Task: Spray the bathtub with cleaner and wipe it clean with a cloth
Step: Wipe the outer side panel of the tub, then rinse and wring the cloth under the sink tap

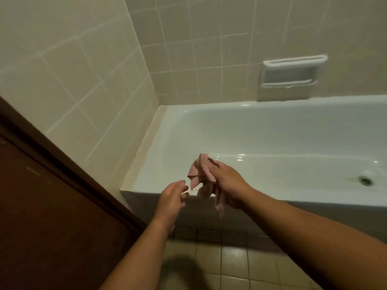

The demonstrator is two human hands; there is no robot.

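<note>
Head view, read from left to right. At far left I see a dark brown door (41,216) whose edge runs diagonally down to the floor; beside it stands a wall of pale square tiles (73,70) that meets the back wall at the corner. The left hand (170,203) reaches forward in front of the near left corner of the tub, fingers loosely curled with thumb and forefinger close together, and grips nothing. Its fingertips lie just beside the lowest hanging corner of the cloth; I cannot tell whether they touch it. The pink cloth (202,176) hangs crumpled in the air above the near rim at the left end of the white bathtub (272,122), one fold standing up and a longer tail drooping in front of the tub's outer panel. The right hand (228,185) is clenched around the bunched middle of the cloth, its back turned to the camera and its forearm running in from the lower right. On the back wall above the far rim sits a white recessed soap dish (291,74). At far right a round metal drain (365,181) lies in the tub floor, with a faint yellowish stain beside it. Beige floor tiles (230,264) fill the bottom edge between the forearms.
</note>
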